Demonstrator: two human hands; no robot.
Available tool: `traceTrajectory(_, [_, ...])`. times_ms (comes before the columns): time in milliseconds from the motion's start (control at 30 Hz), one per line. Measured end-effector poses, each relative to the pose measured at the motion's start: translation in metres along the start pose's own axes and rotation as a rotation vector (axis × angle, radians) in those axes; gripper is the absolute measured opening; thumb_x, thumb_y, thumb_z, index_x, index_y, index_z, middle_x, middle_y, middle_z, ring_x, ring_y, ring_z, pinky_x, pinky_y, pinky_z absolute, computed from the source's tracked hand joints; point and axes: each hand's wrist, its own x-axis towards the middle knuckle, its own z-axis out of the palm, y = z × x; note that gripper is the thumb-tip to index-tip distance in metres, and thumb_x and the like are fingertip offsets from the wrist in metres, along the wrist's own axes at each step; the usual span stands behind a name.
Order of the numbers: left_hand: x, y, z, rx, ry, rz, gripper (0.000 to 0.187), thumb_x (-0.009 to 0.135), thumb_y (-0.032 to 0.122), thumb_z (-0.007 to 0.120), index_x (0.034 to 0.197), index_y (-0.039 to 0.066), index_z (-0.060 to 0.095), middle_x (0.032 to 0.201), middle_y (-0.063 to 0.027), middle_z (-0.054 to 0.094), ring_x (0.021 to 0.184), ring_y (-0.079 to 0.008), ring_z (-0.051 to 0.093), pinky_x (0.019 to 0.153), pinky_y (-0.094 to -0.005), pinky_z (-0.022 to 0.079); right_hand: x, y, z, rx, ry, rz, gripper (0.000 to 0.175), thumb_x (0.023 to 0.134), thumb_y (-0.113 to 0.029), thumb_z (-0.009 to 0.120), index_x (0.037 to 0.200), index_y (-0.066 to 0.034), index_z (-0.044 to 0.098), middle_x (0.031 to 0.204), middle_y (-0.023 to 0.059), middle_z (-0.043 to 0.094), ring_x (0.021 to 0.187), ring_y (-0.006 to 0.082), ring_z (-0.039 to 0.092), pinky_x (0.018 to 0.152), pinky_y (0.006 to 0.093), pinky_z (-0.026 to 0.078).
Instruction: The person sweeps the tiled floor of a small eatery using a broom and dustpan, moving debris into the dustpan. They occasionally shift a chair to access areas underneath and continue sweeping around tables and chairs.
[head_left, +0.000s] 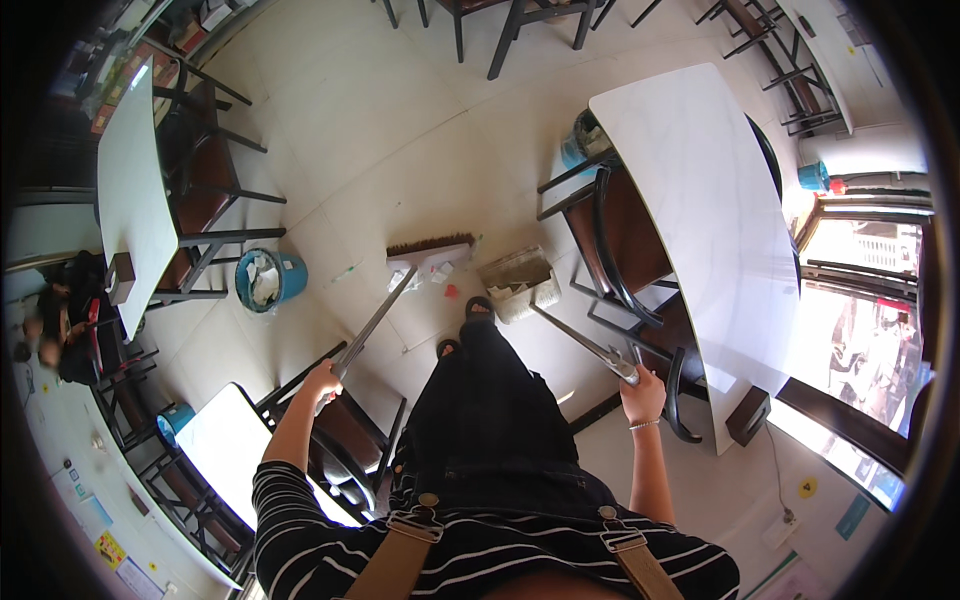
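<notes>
My left hand (322, 380) grips the metal handle of a wide broom (430, 251), whose dark bristles point away from me on the tiled floor. Scraps of paper and a red bit of litter (451, 291) lie beside the broom head, on its near side. My right hand (643, 396) is closed around the long handle of a dustpan (520, 283). The dustpan rests on the floor just right of the broom head, with some litter inside. A thin greenish wrapper (346, 271) lies left of the broom. My sandalled feet stand near the dustpan.
A blue trash bin (292, 280) holding paper stands left, near a white table (127, 180) and chairs. At right, chairs with brown seats (626, 225) adjoin a long white table (697, 187); another blue bin (576, 148) stands by its far end. People (71, 322) sit at far left.
</notes>
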Motion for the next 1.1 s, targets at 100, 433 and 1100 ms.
traceTrajectory(100, [-0.014,-0.027,0.005,-0.232,-0.012,-0.056,0.045,0.064,-0.01,0.059,0.101,0.009,0.041,0.053,-0.0071,0.045,0.043,-0.0166,0.048,0.035,-0.0319,0.036,-0.022,0.019,0.009,-0.057,0.008,-0.041,0.011,0.066,-0.017,0.058,0.064,-0.0081,0.051,0.062,0.0122,0.056,0.061,0.0355,0.055,0.053,0.0443,0.045])
traceTrajectory(433, [0.099,-0.075,0.054,-0.628,0.165,-0.025,0.045,0.071,-0.004,0.06,0.103,0.006,0.03,0.054,-0.0094,0.045,0.039,-0.0182,0.045,0.034,-0.0365,0.039,-0.07,0.047,0.03,-0.153,0.026,-0.131,0.01,0.068,-0.016,0.06,0.066,-0.0093,0.052,0.062,0.0133,0.057,0.063,0.0358,0.056,0.055,0.0459,0.045])
traceTrajectory(1100, [-0.059,0.019,0.178,-0.714,-0.231,0.223,0.04,0.063,0.002,0.062,0.094,-0.004,0.037,0.057,-0.014,0.051,0.041,-0.022,0.052,0.037,-0.0338,0.043,-0.051,0.076,0.056,-0.086,-0.341,-0.233,0.014,0.068,-0.019,0.058,0.078,-0.01,0.059,0.074,0.0148,0.06,0.073,0.0362,0.057,0.062,0.0428,0.047])
